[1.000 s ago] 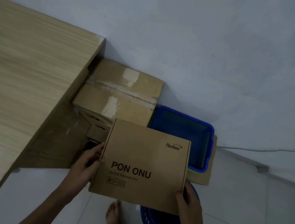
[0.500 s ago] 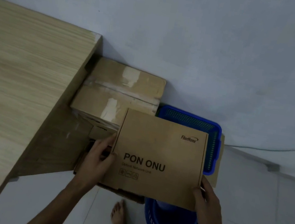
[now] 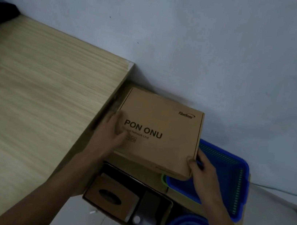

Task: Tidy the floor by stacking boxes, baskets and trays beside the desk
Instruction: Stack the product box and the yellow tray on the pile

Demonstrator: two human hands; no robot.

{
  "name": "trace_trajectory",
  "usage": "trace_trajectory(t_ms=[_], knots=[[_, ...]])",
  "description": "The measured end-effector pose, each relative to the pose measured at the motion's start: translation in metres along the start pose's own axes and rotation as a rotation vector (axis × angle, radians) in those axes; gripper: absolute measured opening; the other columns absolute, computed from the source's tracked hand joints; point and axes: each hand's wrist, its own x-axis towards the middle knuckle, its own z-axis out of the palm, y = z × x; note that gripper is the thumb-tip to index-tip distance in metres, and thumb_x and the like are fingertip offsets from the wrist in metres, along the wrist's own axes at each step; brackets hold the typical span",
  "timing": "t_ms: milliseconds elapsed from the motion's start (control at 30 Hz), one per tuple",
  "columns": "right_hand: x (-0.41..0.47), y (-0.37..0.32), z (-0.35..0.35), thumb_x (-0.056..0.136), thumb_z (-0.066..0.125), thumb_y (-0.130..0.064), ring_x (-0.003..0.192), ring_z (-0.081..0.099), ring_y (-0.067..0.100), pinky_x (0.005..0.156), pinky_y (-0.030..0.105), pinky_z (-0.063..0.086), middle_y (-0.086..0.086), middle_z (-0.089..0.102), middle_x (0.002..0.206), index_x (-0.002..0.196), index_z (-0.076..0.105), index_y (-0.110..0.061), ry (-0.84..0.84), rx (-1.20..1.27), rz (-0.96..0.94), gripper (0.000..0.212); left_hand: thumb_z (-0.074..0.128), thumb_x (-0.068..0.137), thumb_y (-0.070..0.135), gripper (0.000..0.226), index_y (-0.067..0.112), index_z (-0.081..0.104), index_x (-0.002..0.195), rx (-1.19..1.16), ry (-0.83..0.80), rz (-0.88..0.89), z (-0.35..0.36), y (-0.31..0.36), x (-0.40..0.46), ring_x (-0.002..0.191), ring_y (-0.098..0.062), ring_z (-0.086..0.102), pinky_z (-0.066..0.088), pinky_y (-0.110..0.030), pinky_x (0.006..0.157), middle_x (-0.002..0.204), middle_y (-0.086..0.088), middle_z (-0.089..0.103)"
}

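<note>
Setting the PON ONU box [image 3: 158, 132] down right of the worktop [image 3: 40, 101].
Left hand [image 3: 111, 135] and right hand [image 3: 200, 167] pinch opposite edges (stiff, probably light cardboard).

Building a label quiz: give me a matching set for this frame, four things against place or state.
Things:
1. PON ONU box
2. blue tray
3. open carton
4. desk

Places or states:
A. lowest in frame, top open, smaller items inside
B. held at both sides by left hand and right hand
C. wood-grain top, left of the boxes
D. right of the held box, by the wall

Pairs: 1-B, 2-D, 3-A, 4-C
</note>
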Motion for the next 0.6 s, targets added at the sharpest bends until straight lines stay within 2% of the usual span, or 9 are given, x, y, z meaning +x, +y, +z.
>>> trace_trajectory(t_ms=[100, 200, 233, 267, 333, 400, 467, 600], knots=[[0.012, -0.004, 0.01, 0.096, 0.051, -0.038, 0.124, 0.048, 0.016, 0.105, 0.043, 0.042, -0.006, 0.047, 0.142, 0.146, 0.037, -0.036, 0.0, -0.002, 0.006, 0.052, 0.045, 0.073, 0.052, 0.087, 0.019, 0.024, 0.151, 0.133, -0.046, -0.003, 0.005, -0.01, 0.017, 0.138, -0.027, 0.033, 0.036, -0.037, 0.106, 0.156, -0.008, 0.02], [0.017, -0.007, 0.019, 0.098, 0.05, -0.028, 0.119, 0.046, 0.009, 0.094, 0.03, 0.04, -0.013, 0.047, 0.136, 0.147, 0.036, -0.032, -0.015, 0.04, -0.013, 0.051, 0.047, 0.075, 0.055, 0.085, 0.023, 0.025, 0.15, 0.197, -0.072, 0.036, 0.008, -0.022, 0.031, 0.14, -0.03, 0.029, 0.037, -0.041, 0.108, 0.158, -0.011, 0.016], [0.017, -0.007, 0.022, 0.099, 0.05, -0.024, 0.117, 0.045, 0.007, 0.093, 0.028, 0.038, -0.014, 0.047, 0.134, 0.147, 0.034, -0.032, -0.03, 0.054, -0.015, 0.052, 0.053, 0.08, 0.05, 0.079, 0.022, 0.027, 0.15, 0.217, -0.081, 0.069, 0.01, -0.027, 0.034, 0.141, -0.03, 0.026, 0.035, -0.043, 0.111, 0.158, -0.013, 0.015], [0.017, -0.006, 0.024, 0.099, 0.051, -0.023, 0.119, 0.045, 0.007, 0.095, 0.029, 0.039, -0.014, 0.047, 0.135, 0.148, 0.033, -0.032, -0.046, 0.058, -0.018, 0.053, 0.058, 0.085, 0.041, 0.071, 0.02, 0.032, 0.148, 0.253, -0.076, 0.128, 0.011, -0.032, 0.035, 0.143, -0.03, 0.023, 0.033, -0.045, 0.112, 0.158, -0.014, 0.017], [0.016, -0.001, 0.031, 0.098, 0.052, -0.021, 0.128, 0.044, 0.008, 0.106, 0.036, 0.039, -0.013, 0.044, 0.144, 0.149, 0.03, -0.034, -0.065, 0.042, -0.032, 0.057, 0.055, 0.091, 0.025, 0.051, 0.013, 0.047, 0.14, 0.363, -0.008, 0.331, 0.015, -0.042, 0.035, 0.14, -0.034, 0.028, 0.035, -0.05, 0.11, 0.152, -0.018, 0.032], [0.015, 0.002, 0.037, 0.098, 0.052, -0.018, 0.133, 0.041, 0.008, 0.111, 0.043, 0.038, -0.012, 0.041, 0.149, 0.15, 0.027, -0.034, -0.074, 0.051, -0.044, 0.06, 0.045, 0.091, 0.027, 0.045, 0.012, 0.054, 0.133, 0.411, 0.019, 0.445, 0.018, -0.045, 0.028, 0.135, -0.033, 0.037, 0.039, -0.048, 0.107, 0.145, -0.015, 0.043], [0.016, 0.001, 0.043, 0.098, 0.051, -0.014, 0.136, 0.038, 0.009, 0.112, 0.044, 0.036, -0.012, 0.037, 0.152, 0.151, 0.026, -0.032, -0.086, 0.069, -0.049, 0.06, 0.041, 0.094, 0.034, 0.045, 0.018, 0.05, 0.135, 0.439, -0.02, 0.487, 0.023, -0.048, 0.016, 0.136, -0.028, 0.036, 0.038, -0.047, 0.108, 0.147, -0.008, 0.043], [0.021, -0.004, 0.05, 0.099, 0.049, -0.011, 0.138, 0.035, 0.009, 0.114, 0.042, 0.034, -0.01, 0.034, 0.154, 0.151, 0.024, -0.031, -0.099, 0.078, -0.056, 0.061, 0.028, 0.098, 0.047, 0.054, 0.027, 0.03, 0.148, 0.478, -0.072, 0.462, 0.029, -0.059, 0.001, 0.145, -0.019, 0.017, 0.024, -0.045, 0.115, 0.157, 0.001, 0.026]])
